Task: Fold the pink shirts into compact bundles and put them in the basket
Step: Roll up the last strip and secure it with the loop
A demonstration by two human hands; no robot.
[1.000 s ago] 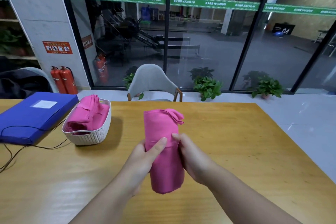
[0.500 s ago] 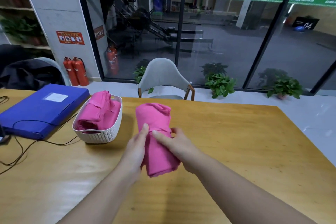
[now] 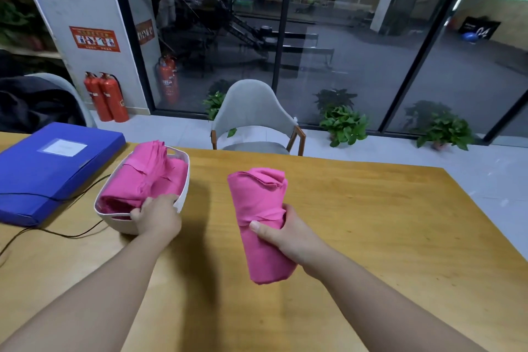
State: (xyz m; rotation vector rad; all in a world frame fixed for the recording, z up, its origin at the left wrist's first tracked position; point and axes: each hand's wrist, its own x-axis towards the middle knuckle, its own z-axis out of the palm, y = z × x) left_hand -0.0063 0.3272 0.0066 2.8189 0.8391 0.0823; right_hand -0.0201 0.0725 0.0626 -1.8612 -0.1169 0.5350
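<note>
A rolled pink shirt bundle (image 3: 261, 208) is held upright above the wooden table, my right hand (image 3: 288, 236) gripping it around its lower half, thumb across the front. To the left stands a white woven basket (image 3: 184, 180) with folded pink shirts (image 3: 143, 180) inside. My left hand (image 3: 157, 216) grips the basket's near rim, fingers curled over the edge and touching the pink cloth inside.
A blue file box (image 3: 54, 163) lies at the table's left, with black cables (image 3: 65, 233) trailing past the basket. A grey chair (image 3: 254, 120) stands behind the far table edge. Bare wooden tabletop (image 3: 371, 223) stretches to the right.
My left hand let go of the bundle and moved left to the basket's rim. My right hand alone now holds the rolled shirt, shifted right.
</note>
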